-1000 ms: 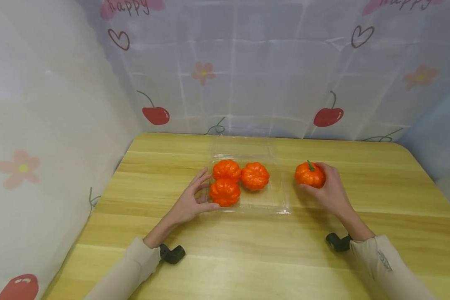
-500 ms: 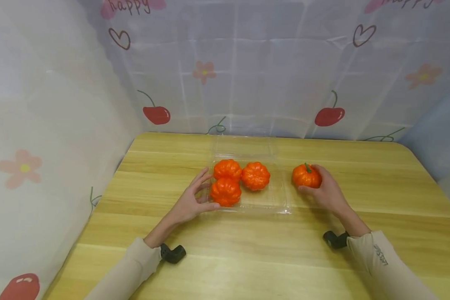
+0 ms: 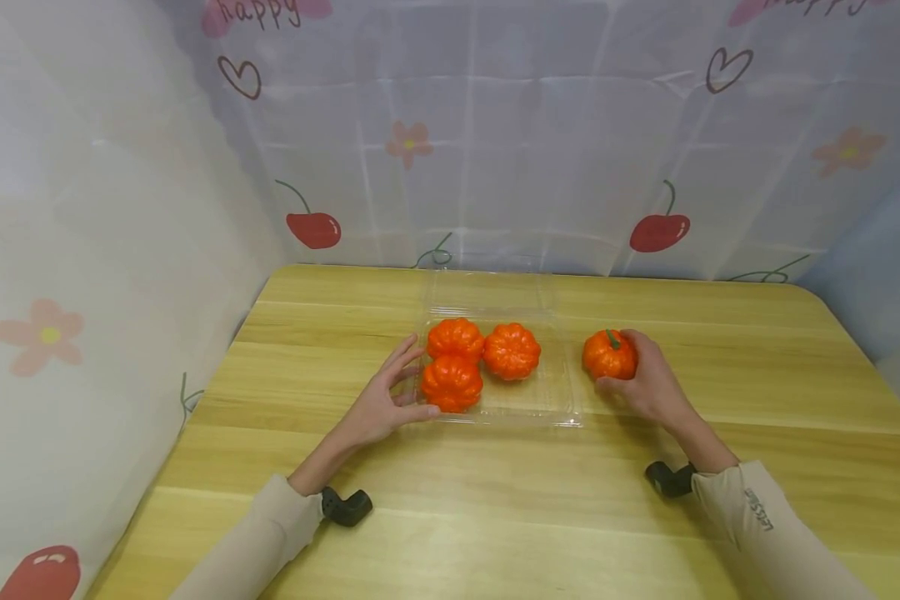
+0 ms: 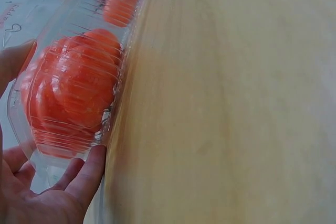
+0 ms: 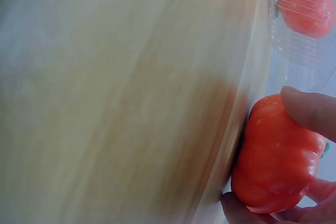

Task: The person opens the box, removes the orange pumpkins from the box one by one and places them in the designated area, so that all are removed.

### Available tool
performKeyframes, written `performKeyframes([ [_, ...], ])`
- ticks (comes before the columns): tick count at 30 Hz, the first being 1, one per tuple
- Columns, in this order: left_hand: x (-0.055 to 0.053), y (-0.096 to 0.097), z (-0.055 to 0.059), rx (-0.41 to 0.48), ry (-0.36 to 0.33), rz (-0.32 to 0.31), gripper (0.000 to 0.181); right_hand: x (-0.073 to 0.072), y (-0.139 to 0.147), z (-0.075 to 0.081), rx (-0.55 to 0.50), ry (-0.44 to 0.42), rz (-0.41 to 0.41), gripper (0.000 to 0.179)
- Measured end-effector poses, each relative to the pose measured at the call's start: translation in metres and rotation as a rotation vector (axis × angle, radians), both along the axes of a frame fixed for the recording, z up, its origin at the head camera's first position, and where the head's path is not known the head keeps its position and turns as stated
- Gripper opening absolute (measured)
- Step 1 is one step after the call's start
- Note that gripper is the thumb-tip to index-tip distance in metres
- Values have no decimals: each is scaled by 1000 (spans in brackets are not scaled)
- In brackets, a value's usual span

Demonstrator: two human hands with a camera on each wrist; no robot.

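I count four mini pumpkins [image 3: 512,352]: three inside one clear clamshell [image 3: 525,419], one just right of it, fingers of the right hand [image 3: 648,385] curled round it. Left hand [image 3: 378,407] spread, touching clamshell.

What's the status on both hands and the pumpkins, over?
Left hand touching left side of clear box. Right hand gripping green-stemmed pumpkin, right of box. Three more pumpkins inside, lid open. Only the box wall seen between.
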State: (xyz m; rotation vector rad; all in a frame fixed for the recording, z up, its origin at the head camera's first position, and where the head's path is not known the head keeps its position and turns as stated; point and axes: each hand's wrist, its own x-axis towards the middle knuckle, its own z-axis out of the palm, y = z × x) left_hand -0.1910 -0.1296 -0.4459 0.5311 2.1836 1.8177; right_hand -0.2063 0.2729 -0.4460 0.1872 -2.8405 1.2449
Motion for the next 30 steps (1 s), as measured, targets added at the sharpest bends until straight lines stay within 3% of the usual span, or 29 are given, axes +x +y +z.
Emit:
performKeyframes([
  [4, -7, -2, -17, -7, 24, 7, 92, 1, -2, 3, 20, 3, 4, 82],
  [16, -7, -3, -17, -16, 33, 8, 89, 2, -2, 3, 40, 6, 4, 82],
  [21, -7, -2, -17, -11, 31, 7, 89, 2, -3, 5, 47, 3, -18, 93],
  [24, -7, -2, -17, -6, 20, 2, 90, 5, -4, 7, 56, 8, -44, 99],
  [30, -7, -1, -15, -2, -8, 2, 91, 13, -7, 19, 56, 6, -61, 94],
])
